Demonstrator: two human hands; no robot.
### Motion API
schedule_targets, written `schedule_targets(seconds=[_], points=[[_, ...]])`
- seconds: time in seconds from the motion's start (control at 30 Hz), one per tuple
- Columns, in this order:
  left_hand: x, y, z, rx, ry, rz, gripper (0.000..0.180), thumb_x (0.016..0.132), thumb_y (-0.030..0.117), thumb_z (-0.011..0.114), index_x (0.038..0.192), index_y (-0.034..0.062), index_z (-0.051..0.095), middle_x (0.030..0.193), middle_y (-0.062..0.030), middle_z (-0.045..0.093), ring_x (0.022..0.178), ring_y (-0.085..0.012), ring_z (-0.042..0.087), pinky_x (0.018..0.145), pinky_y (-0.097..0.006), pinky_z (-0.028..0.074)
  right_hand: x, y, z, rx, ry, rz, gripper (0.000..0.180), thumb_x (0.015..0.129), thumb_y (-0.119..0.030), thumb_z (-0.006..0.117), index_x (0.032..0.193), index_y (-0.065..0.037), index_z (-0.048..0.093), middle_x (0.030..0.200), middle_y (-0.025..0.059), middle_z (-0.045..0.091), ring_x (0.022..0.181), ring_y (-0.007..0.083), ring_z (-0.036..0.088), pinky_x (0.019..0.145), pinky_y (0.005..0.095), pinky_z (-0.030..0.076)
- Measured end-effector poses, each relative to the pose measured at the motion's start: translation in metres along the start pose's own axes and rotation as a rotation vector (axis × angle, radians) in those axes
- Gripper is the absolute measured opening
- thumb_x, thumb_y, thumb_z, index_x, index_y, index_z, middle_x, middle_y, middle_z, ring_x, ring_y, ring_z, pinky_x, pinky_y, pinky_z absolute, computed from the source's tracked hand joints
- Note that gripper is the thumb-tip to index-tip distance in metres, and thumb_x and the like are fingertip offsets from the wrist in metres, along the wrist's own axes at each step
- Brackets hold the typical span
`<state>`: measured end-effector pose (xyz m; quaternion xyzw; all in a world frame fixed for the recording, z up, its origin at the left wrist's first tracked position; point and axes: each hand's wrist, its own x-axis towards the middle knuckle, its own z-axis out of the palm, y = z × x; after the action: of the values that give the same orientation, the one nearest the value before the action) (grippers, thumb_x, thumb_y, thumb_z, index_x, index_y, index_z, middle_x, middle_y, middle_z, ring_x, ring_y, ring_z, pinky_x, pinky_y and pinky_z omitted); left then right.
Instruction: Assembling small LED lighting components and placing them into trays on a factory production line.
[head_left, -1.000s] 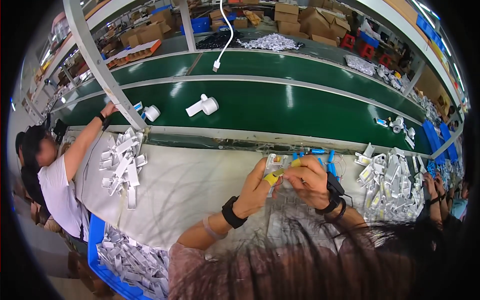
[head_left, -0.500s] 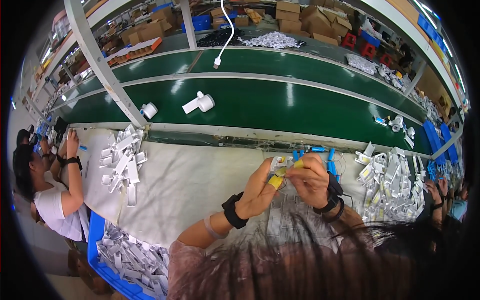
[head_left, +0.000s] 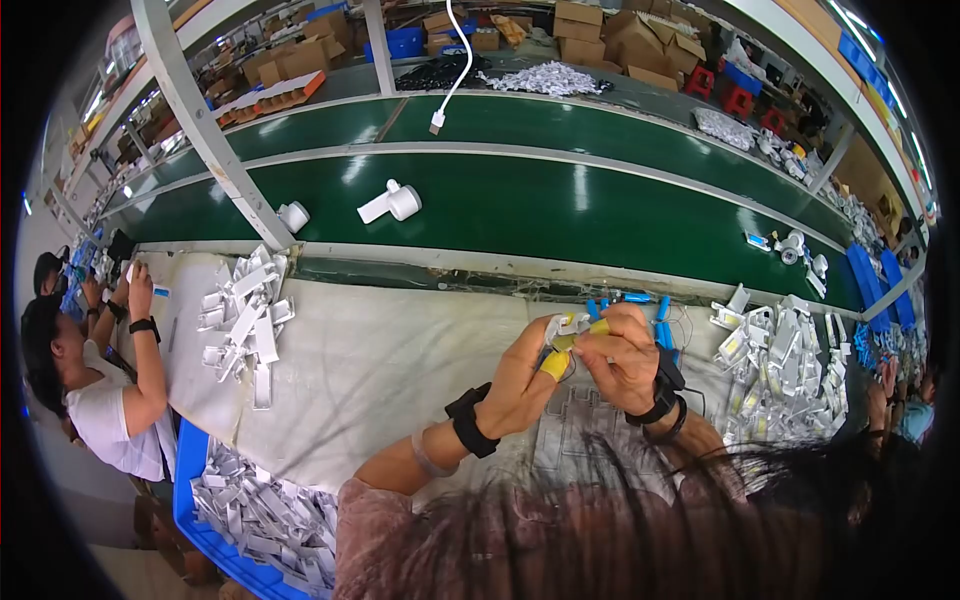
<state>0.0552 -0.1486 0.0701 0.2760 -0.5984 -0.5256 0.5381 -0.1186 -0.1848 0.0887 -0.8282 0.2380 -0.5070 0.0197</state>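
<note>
1. White plastic piece (head_left: 568,324): held up between both hands, over the pale work surface (head_left: 400,370), in front of the green belt (head_left: 520,215).
2. Left hand (head_left: 518,385): fingers closed around the piece from its left and near side, thumb on the near side. Yellow wrap (head_left: 554,366) on that thumb.
3. Right hand (head_left: 625,360): thumb and fingertips bunched together at the piece's right side, no visible gap. Can't tell if they pinch a small part or just press. Yellow wrap on a finger here too.
4. Key relation: piece lies directly left of the right fingertips, at contact range. Both hands are on it, left has the fuller hold. Long axis: can't tell, left fingers hide most of it.
5. Nearby: blue cylinders (head_left: 664,320) just beyond the right hand; pile of white parts (head_left: 785,365) to its right.
6. Blue bin (head_left: 186,480) of white pieces at lower left, well apart from the hands.
</note>
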Motion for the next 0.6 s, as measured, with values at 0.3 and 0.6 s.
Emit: schedule_targets(seconds=[0.3,0.6], points=[[-0.003,-0.009,-0.001,0.005,0.074,-0.071,0.039,0.092,0.009,0.055,0.128,0.0003,0.043,0.107,-0.0101,0.057,0.096,-0.0164,0.056,0.084,-0.029,0.045,0.004,-0.007,0.002,-0.010,-0.008,0.076,0.023,0.066,-0.001,0.076,0.086,-0.009,0.069,0.082,0.0031,0.059,0.078,0.0245,0.053,0.071,0.0347,0.044],[-0.002,-0.010,-0.003,0.074,0.085,-0.063,0.037,0.094,0.015,0.052,0.127,0.0000,0.044,0.105,-0.0131,0.059,0.095,-0.0219,0.059,0.082,-0.032,0.047,0.005,-0.004,0.003,0.022,-0.023,0.068,0.022,0.067,0.001,0.075,0.085,-0.009,0.069,0.082,0.0026,0.059,0.078,0.0241,0.052,0.072,0.0346,0.043]])
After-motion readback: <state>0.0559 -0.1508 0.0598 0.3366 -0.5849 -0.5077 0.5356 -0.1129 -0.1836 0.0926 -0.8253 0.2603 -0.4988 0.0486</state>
